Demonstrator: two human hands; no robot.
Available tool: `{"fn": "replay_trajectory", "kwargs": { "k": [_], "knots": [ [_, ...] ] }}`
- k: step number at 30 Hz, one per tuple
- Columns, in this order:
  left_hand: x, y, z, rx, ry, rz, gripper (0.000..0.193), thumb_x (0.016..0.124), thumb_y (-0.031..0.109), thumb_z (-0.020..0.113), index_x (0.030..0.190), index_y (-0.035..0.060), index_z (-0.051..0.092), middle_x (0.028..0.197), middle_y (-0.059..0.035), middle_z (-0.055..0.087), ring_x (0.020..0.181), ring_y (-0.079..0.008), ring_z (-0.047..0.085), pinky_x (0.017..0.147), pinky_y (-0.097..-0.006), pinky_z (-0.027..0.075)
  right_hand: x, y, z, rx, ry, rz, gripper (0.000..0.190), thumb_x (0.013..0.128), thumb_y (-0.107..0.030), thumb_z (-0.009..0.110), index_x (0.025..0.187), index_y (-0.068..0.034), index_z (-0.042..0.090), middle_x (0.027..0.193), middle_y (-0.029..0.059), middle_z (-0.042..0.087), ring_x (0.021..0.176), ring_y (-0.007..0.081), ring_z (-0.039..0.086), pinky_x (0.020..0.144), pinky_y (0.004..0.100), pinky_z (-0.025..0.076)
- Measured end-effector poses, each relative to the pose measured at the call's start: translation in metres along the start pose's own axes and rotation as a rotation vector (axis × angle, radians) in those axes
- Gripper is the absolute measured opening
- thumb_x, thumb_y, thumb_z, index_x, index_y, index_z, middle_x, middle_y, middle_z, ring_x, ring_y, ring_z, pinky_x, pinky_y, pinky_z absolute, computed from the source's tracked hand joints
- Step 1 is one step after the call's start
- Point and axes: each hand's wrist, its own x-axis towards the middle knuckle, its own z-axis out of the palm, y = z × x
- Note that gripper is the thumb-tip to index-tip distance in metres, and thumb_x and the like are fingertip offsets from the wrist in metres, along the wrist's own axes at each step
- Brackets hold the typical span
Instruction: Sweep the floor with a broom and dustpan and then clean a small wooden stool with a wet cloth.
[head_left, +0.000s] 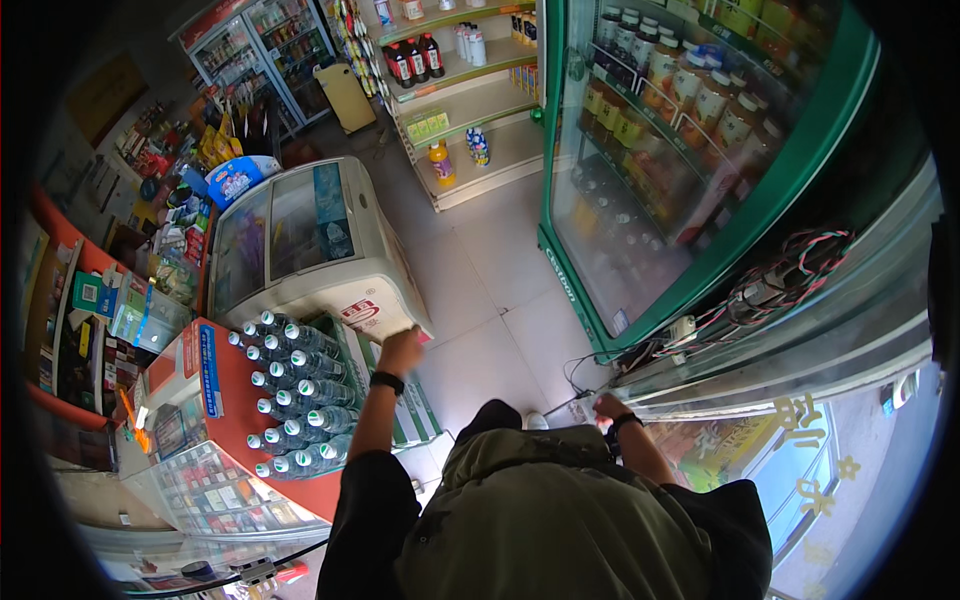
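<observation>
My left hand, slightly blurred, is out in front by the lower corner of a white chest freezer. Nothing shows in it, but its fingers are not clear. Just left of it stand several rows of clear water bottles with white and green caps, by a red-topped counter. Green-and-white cartons lie below that wrist. Down at my right side, my right hand looks curled, near the glass door edge and loose cables; whether it holds anything cannot be made out. Both wrists wear dark bands.
A green-framed drinks fridge stands ahead right, with bundled wires beside it. Shelves with bottles are at the back. Pale floor tiles run between freezer and fridge. A glass-fronted display case sits at the left.
</observation>
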Motion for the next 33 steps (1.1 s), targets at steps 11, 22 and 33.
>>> {"fn": "replay_trajectory", "kwargs": {
  "k": [11,22,33],
  "knots": [
    [0.100,-0.037,-0.040,-0.260,-0.027,0.134,0.012,0.072,0.012,0.050,0.081,0.0076,0.056,0.071,-0.0129,0.059,0.070,-0.0302,0.058,0.063,-0.0398,0.045,0.120,-0.171,-0.070,0.008,-0.199,-0.102,0.025,0.072,-0.009,0.040,0.058,0.004,0.057,0.059,0.0156,0.061,0.047,0.0212,0.059,0.044,0.0318,0.047],
    [0.276,-0.168,-0.062,-0.700,0.125,-0.113,0.012,0.074,0.012,0.054,0.084,0.0057,0.056,0.070,-0.0116,0.060,0.066,-0.0259,0.059,0.060,-0.0346,0.047,0.236,-0.242,-0.210,0.046,0.106,-0.028,0.018,0.073,-0.013,0.051,0.063,0.000,0.058,0.062,0.0148,0.061,0.052,0.0224,0.061,0.050,0.0336,0.050],
    [0.449,-0.195,-0.007,-0.643,-0.167,-0.135,0.024,0.073,0.019,0.057,0.091,0.0032,0.056,0.079,-0.0168,0.060,0.076,-0.0319,0.058,0.067,-0.0368,0.046,0.304,-0.306,-0.262,0.271,0.070,0.335,0.016,0.079,-0.013,0.050,0.071,0.000,0.055,0.064,0.0131,0.062,0.052,0.0212,0.061,0.044,0.0308,0.050]
  ]
}}
